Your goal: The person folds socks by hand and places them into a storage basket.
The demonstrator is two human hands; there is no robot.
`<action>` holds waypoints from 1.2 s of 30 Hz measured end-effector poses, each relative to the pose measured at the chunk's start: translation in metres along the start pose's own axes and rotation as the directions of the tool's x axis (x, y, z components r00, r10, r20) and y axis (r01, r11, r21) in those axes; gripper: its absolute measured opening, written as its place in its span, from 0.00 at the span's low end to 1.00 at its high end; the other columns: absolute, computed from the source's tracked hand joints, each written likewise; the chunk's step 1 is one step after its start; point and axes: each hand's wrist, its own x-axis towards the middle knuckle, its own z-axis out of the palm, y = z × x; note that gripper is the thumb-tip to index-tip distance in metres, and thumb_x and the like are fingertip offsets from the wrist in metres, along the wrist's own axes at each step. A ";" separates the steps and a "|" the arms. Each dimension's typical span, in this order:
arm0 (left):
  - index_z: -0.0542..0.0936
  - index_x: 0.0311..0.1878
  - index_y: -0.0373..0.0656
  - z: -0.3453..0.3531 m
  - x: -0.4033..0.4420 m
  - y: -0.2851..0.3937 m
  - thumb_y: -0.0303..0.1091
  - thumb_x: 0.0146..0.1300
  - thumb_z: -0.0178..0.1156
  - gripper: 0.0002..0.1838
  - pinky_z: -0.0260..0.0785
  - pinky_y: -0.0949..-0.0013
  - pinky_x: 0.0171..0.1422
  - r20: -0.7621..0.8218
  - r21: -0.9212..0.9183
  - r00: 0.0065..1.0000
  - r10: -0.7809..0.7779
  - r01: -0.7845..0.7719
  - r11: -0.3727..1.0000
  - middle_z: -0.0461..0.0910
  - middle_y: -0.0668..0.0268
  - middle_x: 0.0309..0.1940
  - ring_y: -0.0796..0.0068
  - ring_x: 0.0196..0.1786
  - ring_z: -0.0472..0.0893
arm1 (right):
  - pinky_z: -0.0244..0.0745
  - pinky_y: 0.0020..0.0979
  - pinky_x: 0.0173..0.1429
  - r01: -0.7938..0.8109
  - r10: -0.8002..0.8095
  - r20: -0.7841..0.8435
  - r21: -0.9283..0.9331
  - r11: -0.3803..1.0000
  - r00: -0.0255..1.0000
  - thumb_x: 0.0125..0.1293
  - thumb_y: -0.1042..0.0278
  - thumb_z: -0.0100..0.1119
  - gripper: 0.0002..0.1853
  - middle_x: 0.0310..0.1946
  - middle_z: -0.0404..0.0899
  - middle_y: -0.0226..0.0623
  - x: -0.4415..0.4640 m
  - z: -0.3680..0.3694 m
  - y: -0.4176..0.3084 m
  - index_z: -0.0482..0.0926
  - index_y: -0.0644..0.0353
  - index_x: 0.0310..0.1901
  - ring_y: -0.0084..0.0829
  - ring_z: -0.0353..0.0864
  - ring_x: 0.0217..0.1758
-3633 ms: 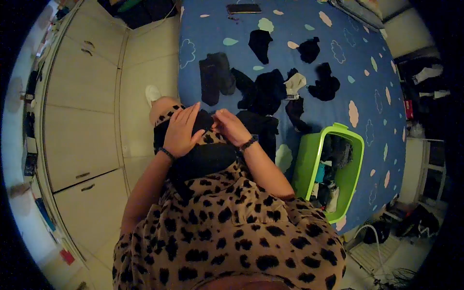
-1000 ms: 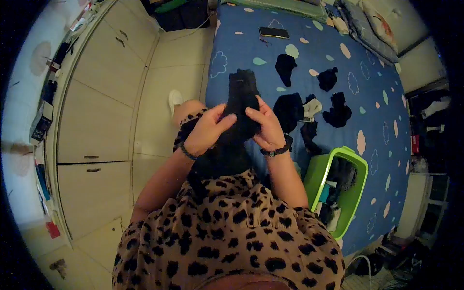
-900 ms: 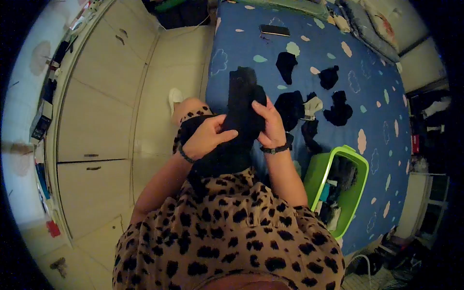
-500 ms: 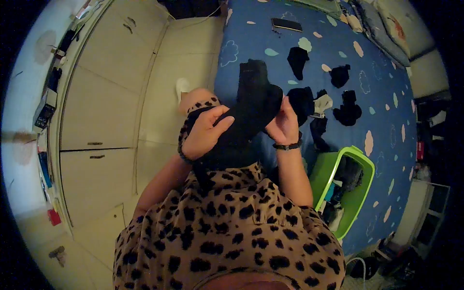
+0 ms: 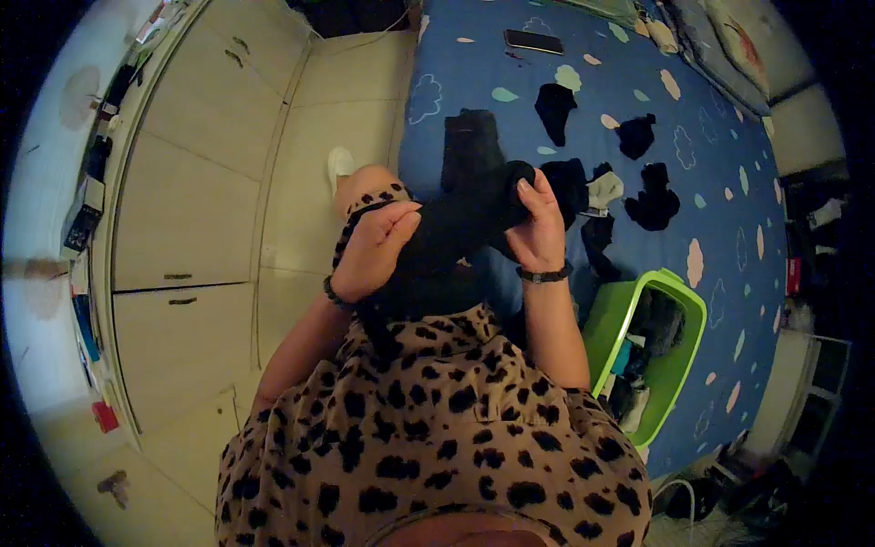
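A black sock (image 5: 460, 214) is stretched sideways between my two hands above my lap. My left hand (image 5: 372, 248) is closed on its left end, thumb against the fingers. At its right end my right hand (image 5: 538, 223) pinches the dark cloth. Just beyond lies a dark grey pair of socks (image 5: 471, 146) on the blue bed sheet (image 5: 583, 82). Several black bundles, such as one black sock (image 5: 555, 113) and another (image 5: 652, 198), are spread to the right, with a white and grey piece (image 5: 603, 190) among them.
A green basket (image 5: 597, 342) holding mixed clothing stands on the bed at the right. A phone (image 5: 534, 42) lies near the far side of the bed. Pale cabinets (image 5: 191, 210) line the left, beyond a strip of tiled floor (image 5: 342, 100). Folded bedding (image 5: 711, 55) is at the far right.
The black sock has gone from pointing away between my hands to stretching sideways. My right hand has moved right with its end. The view has shifted, and the dark grey socks show beyond it.
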 end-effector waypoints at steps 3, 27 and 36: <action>0.77 0.45 0.31 -0.002 0.002 -0.007 0.31 0.71 0.51 0.11 0.66 0.76 0.38 0.037 -0.049 0.998 -0.043 0.044 0.998 0.75 0.70 0.25 0.84 0.31 0.71 | 0.78 0.35 0.53 0.024 -0.024 -0.008 -0.016 1.000 1.000 0.66 0.73 0.58 0.14 0.46 0.81 0.37 -0.001 -0.004 0.000 0.75 0.62 0.52 0.31 0.82 0.47; 0.78 0.46 0.39 -0.044 0.002 -0.022 0.21 0.64 0.50 0.11 0.68 0.77 0.37 -0.136 -0.126 0.969 -0.207 0.191 0.974 0.81 0.68 0.38 0.82 0.33 0.76 | 0.71 0.22 0.28 -0.251 0.232 -0.098 -0.282 0.926 0.968 0.65 0.75 0.57 0.07 0.32 0.80 0.31 -0.056 -0.058 0.056 0.75 0.60 0.44 0.21 0.79 0.27; 0.76 0.51 0.41 0.022 0.084 -0.042 0.32 0.62 0.61 0.15 0.74 0.62 0.43 0.291 0.742 0.930 -0.225 -0.071 0.666 0.80 0.58 0.44 0.59 0.43 0.81 | 0.71 0.34 0.31 -0.277 -0.210 -0.456 -0.783 0.557 0.865 0.66 0.67 0.58 0.08 0.25 0.78 0.36 -0.082 -0.110 0.054 0.75 0.63 0.41 0.36 0.76 0.24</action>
